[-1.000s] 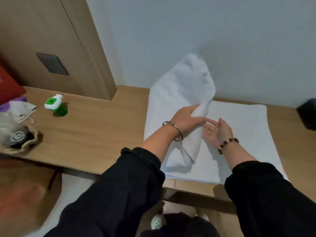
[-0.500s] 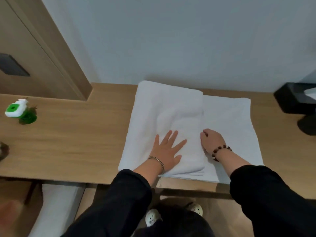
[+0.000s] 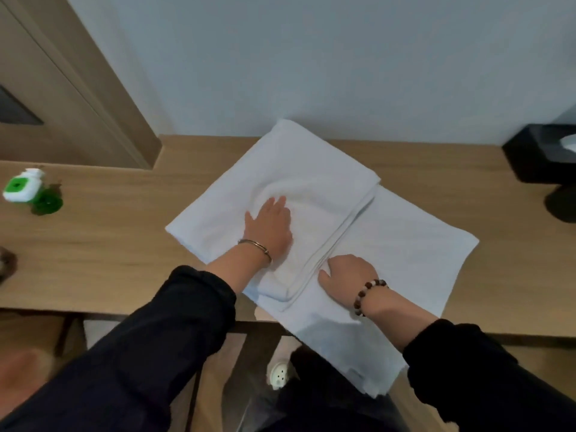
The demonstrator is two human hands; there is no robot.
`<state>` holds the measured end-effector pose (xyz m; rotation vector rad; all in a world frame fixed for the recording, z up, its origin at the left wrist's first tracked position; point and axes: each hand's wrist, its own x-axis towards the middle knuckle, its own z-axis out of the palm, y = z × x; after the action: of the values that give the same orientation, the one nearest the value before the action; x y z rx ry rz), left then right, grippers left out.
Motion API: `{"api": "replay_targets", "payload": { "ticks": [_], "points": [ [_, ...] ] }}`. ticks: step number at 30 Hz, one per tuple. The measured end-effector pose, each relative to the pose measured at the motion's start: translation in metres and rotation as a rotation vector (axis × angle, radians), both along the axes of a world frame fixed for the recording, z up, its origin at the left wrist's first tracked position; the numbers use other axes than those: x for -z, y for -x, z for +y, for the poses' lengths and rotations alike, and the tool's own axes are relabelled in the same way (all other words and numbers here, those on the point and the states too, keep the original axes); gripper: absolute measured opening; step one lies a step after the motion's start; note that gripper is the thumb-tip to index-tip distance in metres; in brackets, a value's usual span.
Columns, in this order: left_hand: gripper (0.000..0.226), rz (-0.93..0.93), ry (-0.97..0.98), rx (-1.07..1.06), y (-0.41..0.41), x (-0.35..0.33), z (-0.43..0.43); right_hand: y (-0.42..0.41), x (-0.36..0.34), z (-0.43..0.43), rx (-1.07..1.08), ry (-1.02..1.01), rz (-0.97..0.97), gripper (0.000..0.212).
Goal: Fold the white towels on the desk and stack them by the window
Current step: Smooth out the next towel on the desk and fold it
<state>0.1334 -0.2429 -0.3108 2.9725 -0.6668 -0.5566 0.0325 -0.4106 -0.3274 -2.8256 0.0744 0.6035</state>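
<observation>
A white towel (image 3: 402, 244) lies on the wooden desk (image 3: 109, 251), turned at an angle. Its left part is folded over into a thicker layered panel (image 3: 314, 182). My left hand (image 3: 271, 226) presses flat on that panel, fingers straight and pointing toward the wall. My right hand (image 3: 346, 275) rests on the single layer right beside the fold's stacked edges, with its fingers curled in at those edges. The towel's near corner (image 3: 367, 366) hangs over the desk's front edge.
A small green and white bottle (image 3: 21, 185) stands at the desk's far left. A black box (image 3: 542, 157) and a dark round base (image 3: 561, 204) sit at the right by the wall. A wooden panel (image 3: 78, 88) rises at the back left.
The lifted towel half came down onto the desk as a folded panel. My left hand opened flat and slid up it. The towel now lies skewed, its corner over the front edge.
</observation>
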Motion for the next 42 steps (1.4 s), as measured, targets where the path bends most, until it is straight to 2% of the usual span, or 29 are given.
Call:
{"api": "replay_targets", "payload": {
  "ticks": [1,3,5,7,9,14,17,19,20,22,23,24,27,29,33,35,37,39,42],
  "points": [
    [0.054,0.021,0.037,-0.114,0.016,0.009,-0.003,-0.001,-0.001,-0.002,0.035,-0.038,-0.016,0.035],
    [0.061,0.012,0.021,-0.186,0.041,0.025,-0.010,-0.013,-0.005,-0.012,0.181,-0.086,-0.147,0.031],
    [0.063,-0.020,0.026,-0.166,0.053,0.038,-0.015,-0.026,-0.005,-0.034,0.215,0.052,-0.290,0.019],
    [0.065,-0.060,0.028,-0.109,0.055,0.044,-0.017,-0.031,0.000,-0.053,0.154,0.212,-0.229,0.039],
    [0.065,-0.082,0.011,-0.061,0.053,0.049,-0.017,-0.028,0.007,-0.061,0.119,0.247,-0.190,0.049],
    [0.069,-0.013,0.022,0.054,0.037,0.048,-0.014,-0.014,0.016,-0.061,0.275,0.158,-0.277,0.034],
    [0.072,0.000,0.011,0.265,0.008,0.045,-0.005,0.003,0.014,-0.065,0.458,-0.022,-0.284,0.020],
    [0.076,0.014,-0.045,0.398,-0.020,0.039,0.000,0.005,0.014,-0.066,0.612,-0.188,-0.223,0.027],
    [0.077,0.025,-0.075,0.432,-0.035,0.035,0.000,0.003,0.013,-0.066,0.711,-0.326,-0.176,0.030],
    [0.078,0.038,-0.119,0.423,-0.058,0.024,-0.006,-0.003,0.012,-0.064,0.984,-0.743,-0.139,0.023],
    [0.077,0.020,-0.129,0.403,-0.064,0.020,-0.012,-0.005,0.012,-0.064,1.112,-0.877,-0.165,0.018],
    [0.073,-0.006,-0.127,0.380,-0.064,0.017,-0.018,-0.006,0.011,-0.066,1.196,-0.916,-0.211,0.019],
    [0.061,-0.008,0.053,0.262,-0.041,0.024,-0.028,-0.009,0.014,-0.076,1.162,-0.760,-0.374,0.035],
    [0.074,-0.034,0.136,0.220,-0.022,0.036,-0.025,-0.014,0.015,-0.081,1.060,-0.691,-0.398,0.040],
    [0.084,-0.111,0.110,0.199,-0.015,0.048,-0.016,-0.027,0.016,-0.094,0.968,-0.607,-0.423,0.017],
    [0.083,-0.113,0.104,0.203,-0.018,0.050,-0.015,-0.028,0.011,-0.107,0.812,-0.387,-0.479,0.026],
    [0.082,-0.125,0.105,0.214,-0.019,0.053,-0.013,-0.024,0.004,-0.118,0.673,-0.220,-0.442,0.030],
    [0.082,-0.123,0.110,0.219,-0.020,0.055,-0.011,-0.021,0.005,-0.124,0.648,-0.185,-0.397,0.026],
    [0.082,-0.123,0.106,0.224,-0.022,0.055,-0.009,-0.025,0.014,-0.123,0.865,-0.351,-0.354,0.016]
  ]
}}
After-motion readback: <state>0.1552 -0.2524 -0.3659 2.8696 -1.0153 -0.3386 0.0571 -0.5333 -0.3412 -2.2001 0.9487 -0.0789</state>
